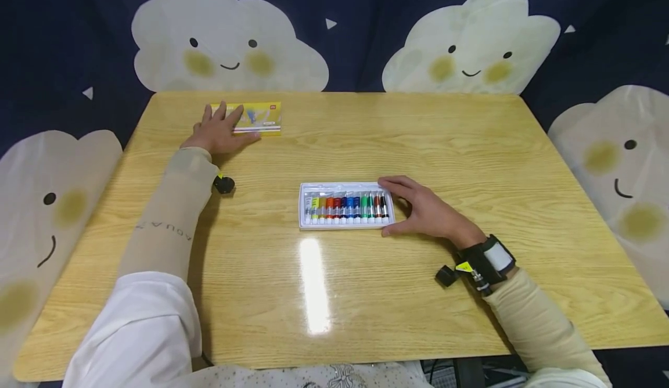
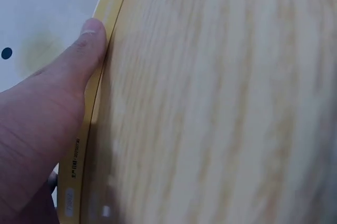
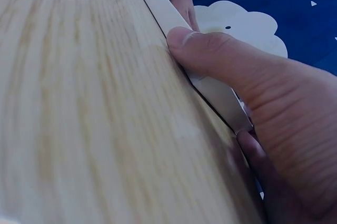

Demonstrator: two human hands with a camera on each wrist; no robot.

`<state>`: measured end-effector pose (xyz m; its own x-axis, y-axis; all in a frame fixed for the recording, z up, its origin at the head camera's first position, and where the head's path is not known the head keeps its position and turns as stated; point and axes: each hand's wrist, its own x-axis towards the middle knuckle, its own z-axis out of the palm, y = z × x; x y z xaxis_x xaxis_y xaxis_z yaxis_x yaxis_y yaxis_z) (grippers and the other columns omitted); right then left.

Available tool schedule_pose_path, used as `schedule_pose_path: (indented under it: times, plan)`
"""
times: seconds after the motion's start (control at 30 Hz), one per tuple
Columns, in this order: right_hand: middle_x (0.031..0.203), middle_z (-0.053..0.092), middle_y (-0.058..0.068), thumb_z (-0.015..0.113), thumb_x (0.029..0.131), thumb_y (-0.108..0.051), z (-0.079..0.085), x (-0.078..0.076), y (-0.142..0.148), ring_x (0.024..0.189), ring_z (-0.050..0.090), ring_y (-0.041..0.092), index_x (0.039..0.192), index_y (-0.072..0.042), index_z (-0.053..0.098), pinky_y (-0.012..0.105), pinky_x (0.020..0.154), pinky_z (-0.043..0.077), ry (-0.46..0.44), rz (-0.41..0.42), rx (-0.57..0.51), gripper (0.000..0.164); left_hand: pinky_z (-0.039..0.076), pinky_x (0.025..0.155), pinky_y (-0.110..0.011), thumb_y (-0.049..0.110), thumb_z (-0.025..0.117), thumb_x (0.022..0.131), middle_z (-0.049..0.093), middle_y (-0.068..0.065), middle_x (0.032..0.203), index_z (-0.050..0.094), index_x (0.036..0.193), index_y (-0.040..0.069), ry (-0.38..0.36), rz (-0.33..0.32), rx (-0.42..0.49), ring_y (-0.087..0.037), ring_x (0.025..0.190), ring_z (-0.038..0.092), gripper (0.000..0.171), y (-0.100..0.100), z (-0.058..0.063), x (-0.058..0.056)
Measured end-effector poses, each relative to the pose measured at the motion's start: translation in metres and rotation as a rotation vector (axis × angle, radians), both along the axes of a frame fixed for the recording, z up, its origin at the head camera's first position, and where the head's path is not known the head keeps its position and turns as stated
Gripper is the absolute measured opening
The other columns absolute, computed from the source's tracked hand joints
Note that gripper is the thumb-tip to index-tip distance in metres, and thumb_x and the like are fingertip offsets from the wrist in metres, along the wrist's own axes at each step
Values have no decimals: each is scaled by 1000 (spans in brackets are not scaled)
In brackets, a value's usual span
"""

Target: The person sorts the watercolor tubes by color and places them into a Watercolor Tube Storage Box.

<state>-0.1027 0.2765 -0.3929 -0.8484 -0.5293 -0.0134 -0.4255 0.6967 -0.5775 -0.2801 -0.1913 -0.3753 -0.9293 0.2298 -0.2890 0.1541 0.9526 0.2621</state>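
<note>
A white plastic tray of paint tubes in several colours lies near the table's middle. My right hand holds its right end, thumb along the near side and fingers at the far corner. In the right wrist view the thumb presses on the tray's white side wall. Toward the back left lies a flat yellow box with a printed top. My left hand rests over its left part with fingers spread. The left wrist view has that thumb against the box's narrow side; the other fingers are hidden there.
Both things lie on a light wooden table, its back edge close to the yellow box. A dark cloth with white smiling clouds hangs behind and at the sides. A bright light reflection shows on the tabletop in front of the tray.
</note>
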Motion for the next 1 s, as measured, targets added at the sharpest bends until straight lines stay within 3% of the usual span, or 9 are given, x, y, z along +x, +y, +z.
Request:
schedule_pose_path:
  times: [0.2, 0.33, 0.57, 0.77, 0.87, 1.0]
  plan:
    - [157, 32, -1, 80, 66, -62, 1, -1, -1, 144, 35, 26, 151, -24, 35, 50, 113, 36, -7, 15, 13, 104, 2, 109, -79, 85, 38, 79, -16, -18, 163, -2, 158, 27, 3, 9, 13, -52, 145, -20, 106, -1, 5, -1]
    - [157, 32, 1, 80, 66, -62, 3, 0, -2, 144, 35, 28, 152, -24, 34, 51, 112, 37, -21, 16, 13, 104, 6, 107, -80, 83, 47, 78, -8, -20, 164, 8, 157, 19, 20, 24, 46, -53, 147, -15, 109, 2, 10, -2]
    - [157, 32, -3, 81, 65, -60, 5, 0, -4, 144, 34, 26, 151, -26, 35, 50, 112, 36, -36, 4, -2, 104, 8, 107, -80, 80, 56, 75, 15, -15, 162, 17, 152, 13, 40, 62, 87, -52, 148, -12, 110, 5, 9, -6]
    - [157, 32, -3, 82, 65, -59, 4, 0, -3, 145, 34, 25, 151, -27, 35, 50, 113, 36, -31, -2, 0, 103, 19, 107, -76, 80, 56, 75, 12, -22, 161, 18, 152, 10, 43, 31, 58, -49, 148, 6, 111, 7, 9, -8]
    - [157, 32, -2, 82, 65, -58, 4, 0, -3, 145, 34, 27, 151, -26, 35, 51, 112, 36, -32, 1, 0, 103, 18, 107, -76, 81, 53, 76, 3, -24, 162, 9, 157, 14, 14, 6, 33, -49, 148, 2, 114, 9, 9, -8]
    - [157, 32, 1, 82, 66, -58, 3, 1, -1, 144, 35, 29, 151, -25, 35, 51, 112, 37, -15, 7, 18, 103, 11, 110, -77, 84, 47, 77, -8, -22, 163, -4, 158, 21, -30, -12, 24, -48, 149, -13, 115, 10, 9, -7]
